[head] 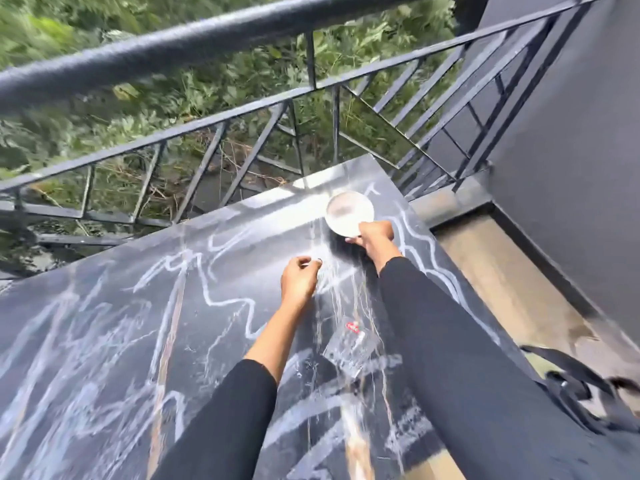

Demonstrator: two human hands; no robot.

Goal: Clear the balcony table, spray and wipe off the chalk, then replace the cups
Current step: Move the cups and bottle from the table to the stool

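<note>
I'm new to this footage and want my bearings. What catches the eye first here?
White chalk scribbles cover the dark table almost edge to edge. At its far right corner the right hand grips a white cup, while the left hand hangs with curled fingers over the middle. Beyond, a black railing fronts green foliage.

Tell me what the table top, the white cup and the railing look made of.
Table top: dark polished stone, perhaps marble, or laminate imitating it; glossy reflections, brownish veins.
White cup: likely glazed ceramic; opaque, smooth sheen, though blurred.
Railing: black-painted metal; thin straight bars, slight gloss.
</note>
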